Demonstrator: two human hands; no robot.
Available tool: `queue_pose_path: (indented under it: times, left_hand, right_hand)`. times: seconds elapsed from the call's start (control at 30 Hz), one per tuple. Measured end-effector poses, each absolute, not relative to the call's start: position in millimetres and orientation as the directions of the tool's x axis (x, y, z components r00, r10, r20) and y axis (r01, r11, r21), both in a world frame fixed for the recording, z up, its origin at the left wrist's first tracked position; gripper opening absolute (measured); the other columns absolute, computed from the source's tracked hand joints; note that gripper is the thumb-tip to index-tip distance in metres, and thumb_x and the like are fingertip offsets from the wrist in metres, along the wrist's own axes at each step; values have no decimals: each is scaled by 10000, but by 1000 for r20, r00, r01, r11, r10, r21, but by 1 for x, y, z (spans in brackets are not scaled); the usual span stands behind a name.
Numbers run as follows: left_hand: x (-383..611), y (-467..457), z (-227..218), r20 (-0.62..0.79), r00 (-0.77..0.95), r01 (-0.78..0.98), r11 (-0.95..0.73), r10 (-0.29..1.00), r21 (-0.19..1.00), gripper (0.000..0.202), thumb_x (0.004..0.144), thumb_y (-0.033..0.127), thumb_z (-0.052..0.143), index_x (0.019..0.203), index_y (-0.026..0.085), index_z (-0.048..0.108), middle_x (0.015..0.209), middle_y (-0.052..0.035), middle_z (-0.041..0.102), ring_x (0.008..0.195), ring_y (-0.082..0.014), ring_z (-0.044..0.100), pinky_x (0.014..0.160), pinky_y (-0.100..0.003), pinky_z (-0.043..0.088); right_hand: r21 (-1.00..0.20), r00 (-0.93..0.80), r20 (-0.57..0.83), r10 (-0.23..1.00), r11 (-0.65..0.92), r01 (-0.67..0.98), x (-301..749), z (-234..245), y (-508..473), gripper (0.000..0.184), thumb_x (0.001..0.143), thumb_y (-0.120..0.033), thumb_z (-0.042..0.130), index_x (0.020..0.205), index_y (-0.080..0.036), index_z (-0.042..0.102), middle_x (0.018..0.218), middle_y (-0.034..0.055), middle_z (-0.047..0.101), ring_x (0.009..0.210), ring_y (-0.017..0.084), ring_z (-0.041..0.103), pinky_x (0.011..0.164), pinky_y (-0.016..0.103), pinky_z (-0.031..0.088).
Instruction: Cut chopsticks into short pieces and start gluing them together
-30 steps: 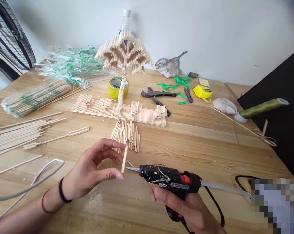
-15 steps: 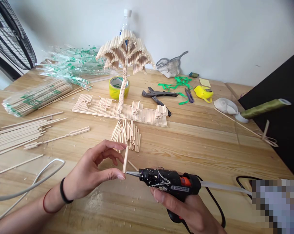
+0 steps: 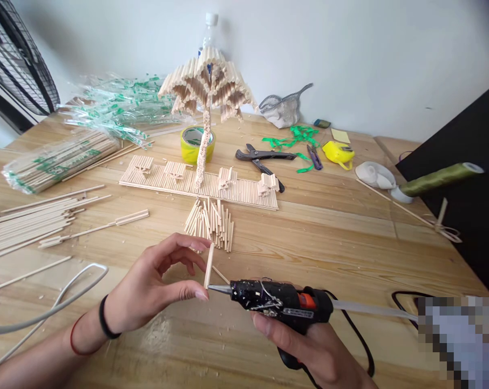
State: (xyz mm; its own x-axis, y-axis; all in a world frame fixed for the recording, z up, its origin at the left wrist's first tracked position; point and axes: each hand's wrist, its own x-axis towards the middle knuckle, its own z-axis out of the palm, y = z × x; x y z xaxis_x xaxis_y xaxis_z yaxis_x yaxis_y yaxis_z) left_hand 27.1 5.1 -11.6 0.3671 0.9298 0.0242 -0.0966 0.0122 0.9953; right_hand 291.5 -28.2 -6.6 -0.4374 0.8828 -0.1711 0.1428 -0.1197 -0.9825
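Between thumb and fingertips my left hand [image 3: 167, 275] pinches a short wooden stick [image 3: 209, 265], held nearly upright. My right hand [image 3: 305, 346] grips a black glue gun [image 3: 280, 300] spattered with glue, a clear glue stick [image 3: 374, 310] running out of its back. The metal nozzle touches, or almost touches, the lower end of the short stick. Just beyond my left hand lies a pile of cut sticks [image 3: 212, 224]. Behind that is a flat stick base [image 3: 244, 193] carrying a tree-like model with a trunk [image 3: 203, 154] and a broad canopy [image 3: 206, 81], plus several small stick clusters.
Long sticks [image 3: 29, 224] and a bagged bundle [image 3: 62, 159] lie at left, near a fan [image 3: 21, 59]. Yellow tape [image 3: 190, 146] and black cutters [image 3: 264, 155] sit behind the base. A yellow tape measure [image 3: 338, 154] is farther right. A white cable [image 3: 66, 294] loops at left.
Both hands, the short stick and the glue gun keep nearly the same positions. The whole view has shifted very slightly.
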Motion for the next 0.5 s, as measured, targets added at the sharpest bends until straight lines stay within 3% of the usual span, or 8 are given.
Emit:
queue_pose_path:
  times: [0.13,0.5]
  left_hand:
    - [27,5,-12,26,365,-95,10,931,995,441,772,173,899,1161,206,695,1288,-95,697,949,-168,724,845,-269,603]
    - [27,4,-12,39,369,-104,-1,929,995,450,776,167,894,1175,212,690,1298,-102,691,947,-180,730,845,-287,613]
  right_hand:
    - [-978,-416,-191,889,-135,160,289,-5,-27,326,942,-503,633,798,-218,700,721,33,600,679,197,540,658,313,504]
    - [-977,-433,-175,884,-99,191,290,-6,-25,279,957,-457,614,836,-220,698,730,34,598,682,199,539,658,310,510]
